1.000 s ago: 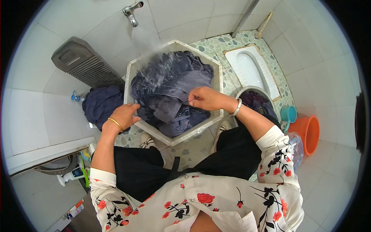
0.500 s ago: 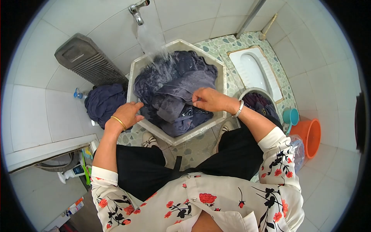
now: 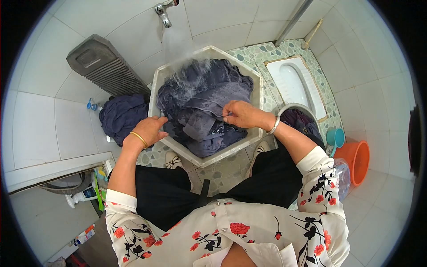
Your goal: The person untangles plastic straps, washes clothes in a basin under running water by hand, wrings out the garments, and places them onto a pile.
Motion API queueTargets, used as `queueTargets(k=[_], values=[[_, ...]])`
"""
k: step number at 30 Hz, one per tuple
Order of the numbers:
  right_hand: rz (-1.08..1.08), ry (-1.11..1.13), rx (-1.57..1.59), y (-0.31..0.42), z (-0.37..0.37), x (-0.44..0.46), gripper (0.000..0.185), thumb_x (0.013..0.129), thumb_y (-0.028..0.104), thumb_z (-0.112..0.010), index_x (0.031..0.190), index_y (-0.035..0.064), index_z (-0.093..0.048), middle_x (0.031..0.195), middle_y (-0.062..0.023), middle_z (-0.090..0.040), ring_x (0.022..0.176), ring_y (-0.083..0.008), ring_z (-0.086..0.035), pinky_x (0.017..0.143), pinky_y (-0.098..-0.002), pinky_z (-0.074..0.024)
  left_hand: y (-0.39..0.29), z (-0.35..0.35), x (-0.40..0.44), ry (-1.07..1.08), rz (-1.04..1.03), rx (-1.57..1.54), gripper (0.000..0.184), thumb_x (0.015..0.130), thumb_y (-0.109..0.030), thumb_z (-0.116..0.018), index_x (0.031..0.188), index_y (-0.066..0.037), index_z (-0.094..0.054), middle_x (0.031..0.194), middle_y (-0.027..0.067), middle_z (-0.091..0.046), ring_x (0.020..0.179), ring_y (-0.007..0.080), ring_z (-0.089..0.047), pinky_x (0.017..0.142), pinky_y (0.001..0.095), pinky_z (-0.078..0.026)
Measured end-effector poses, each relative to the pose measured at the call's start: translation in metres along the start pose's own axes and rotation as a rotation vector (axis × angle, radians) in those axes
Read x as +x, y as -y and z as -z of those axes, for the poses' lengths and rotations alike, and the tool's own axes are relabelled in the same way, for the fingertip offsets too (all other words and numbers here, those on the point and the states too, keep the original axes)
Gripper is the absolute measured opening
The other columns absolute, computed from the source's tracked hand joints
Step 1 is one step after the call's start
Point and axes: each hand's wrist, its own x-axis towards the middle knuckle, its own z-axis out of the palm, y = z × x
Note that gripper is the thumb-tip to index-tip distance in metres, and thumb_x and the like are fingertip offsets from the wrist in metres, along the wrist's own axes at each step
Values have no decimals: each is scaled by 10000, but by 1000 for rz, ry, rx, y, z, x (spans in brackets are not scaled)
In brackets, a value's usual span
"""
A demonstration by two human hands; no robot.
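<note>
Little has changed in the last second: water keeps running from the tap onto the dark clothes, which lie wet in the white basin, so the work seems to stay at the wetting step. The right hand remains low over the clothes, its forearm coming in from the side; its grip is narrow, apparently pinching an edge of cloth. The left hand stays at the basin's near left rim, palm down, with thumb and fingers apart, holding no cloth.

Cloth pile matt; metal tap glossy.
</note>
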Motion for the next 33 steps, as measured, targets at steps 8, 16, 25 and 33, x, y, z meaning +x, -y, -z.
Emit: queueTargets(k=[8,16,25,33], values=[[-5,8,-28,-3,-2,2,177,785,174,-596,857,12,-592,893,-189,-586,901,-353,-553,779,-399,-432,-1,2,1,11,-2,-1,448,782,-230,-655,1163,-49,-504,969,183,-567,929,354,-563,813,408,-457],[11,1,-56,-4,-2,2,174,784,171,-593,850,10,-587,893,-190,-587,900,-358,-554,781,-401,-431,1,0,2,17,2,-19,455,772,-213,-657,1163,-36,-504,999,190,-573,954,356,-555,829,405,-450],[6,26,-73,-5,-3,2,166,788,169,-592,855,17,-586,910,-184,-583,902,-357,-553,785,-403,-431,-2,3,2,27,18,-16,450,758,-193,-664,1145,-22,-508,982,198,-580,941,364,-554,819,407,-452],[-4,36,-90,-5,-2,2,173,801,185,-597,866,26,-590,912,-178,-584,910,-353,-553,794,-400,-430,0,1,3,13,8,-17,445,762,-196,-662,1142,-23,-509,988,195,-582,942,360,-555,821,403,-453]])
